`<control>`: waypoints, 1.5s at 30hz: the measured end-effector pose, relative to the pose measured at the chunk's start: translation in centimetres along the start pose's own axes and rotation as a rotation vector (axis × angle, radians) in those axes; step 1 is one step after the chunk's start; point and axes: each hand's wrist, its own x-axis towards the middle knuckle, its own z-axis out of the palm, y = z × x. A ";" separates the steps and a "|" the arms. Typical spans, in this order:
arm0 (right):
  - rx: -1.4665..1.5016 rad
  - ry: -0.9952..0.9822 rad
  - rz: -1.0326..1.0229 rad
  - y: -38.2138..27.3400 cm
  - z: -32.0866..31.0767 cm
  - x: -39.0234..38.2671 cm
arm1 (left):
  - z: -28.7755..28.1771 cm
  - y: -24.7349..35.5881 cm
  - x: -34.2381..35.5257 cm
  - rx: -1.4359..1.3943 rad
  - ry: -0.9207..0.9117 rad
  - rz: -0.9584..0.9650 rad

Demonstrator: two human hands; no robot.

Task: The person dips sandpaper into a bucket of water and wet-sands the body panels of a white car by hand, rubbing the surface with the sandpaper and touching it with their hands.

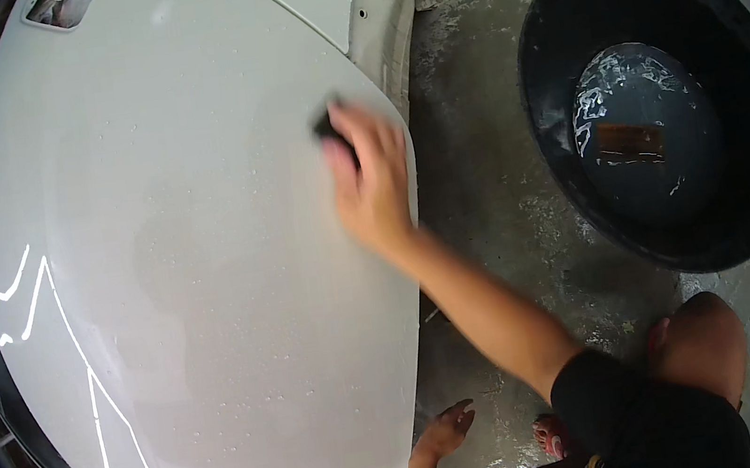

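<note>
A white painted car panel (211, 208) fills the left half of the head view, with scattered water drops and bright reflections on it. My right hand (367, 173), blurred by motion, grips a small dark block (326, 125) at the panel's upper right, near its edge; whether the block is pressed to the paint I cannot tell. My left hand (444, 433) is low beside the panel's right edge, holding nothing that I can see, its fingers loosely apart.
A large black tub (571, 208) with shallow water and a brown rectangular piece (630, 142) in it stands on the wet concrete floor (492, 190) at the right. My bare knee (702, 342) and foot (549, 438) show below it. A recessed opening (61, 5) is at the panel's top left.
</note>
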 end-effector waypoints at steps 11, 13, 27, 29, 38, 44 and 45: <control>0.012 -0.083 -0.034 -0.6 -1.1 -5.1 | 0.6 -1.3 1.2 0.003 0.067 0.002; 0.077 -0.029 -0.102 2.1 1.7 4.6 | 0.4 -0.8 0.2 0.065 0.094 0.051; 0.016 0.082 -0.120 1.4 2.5 6.6 | -0.6 1.7 0.7 0.021 0.055 0.146; -0.004 0.105 -0.098 0.5 2.8 4.1 | -1.1 1.6 -0.3 0.108 0.095 0.033; -0.181 0.093 0.233 1.2 -3.1 -5.7 | 1.9 -1.3 2.1 0.092 -0.028 0.048; -0.230 -0.031 0.414 -6.1 -4.6 -15.9 | 2.1 -4.7 2.1 0.375 -0.118 -0.007; -0.255 -0.060 0.462 -8.2 -6.7 -20.6 | 2.2 -3.5 2.3 -0.026 0.130 0.417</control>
